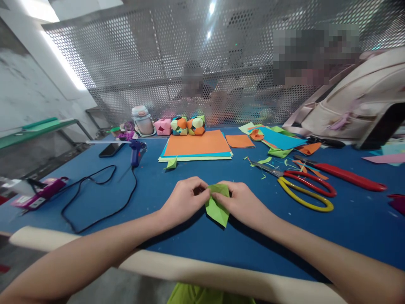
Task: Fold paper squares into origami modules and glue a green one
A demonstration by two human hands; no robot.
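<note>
A folded green paper piece [218, 211] is held between my two hands, just above the blue table [177, 240]. My left hand [186, 196] pinches its upper left edge between thumb and fingers. On the other side, my right hand [238, 200] grips the upper right part, its thumb lying over the paper. The paper's lower end points down toward the table's front edge. Beyond my left hand lies a small folded green piece [171, 163], beside a stack of orange, blue and pale green sheets [198, 143].
Scissors [303, 188], a red-handled cutter [351, 176] and paper scraps lie right. At left are a blue glue gun [135, 154], black cable [136, 185], phone [110, 149] and purple power strip [44, 193]. Paper cubes [188, 126] and a bottle [142, 120] stand behind.
</note>
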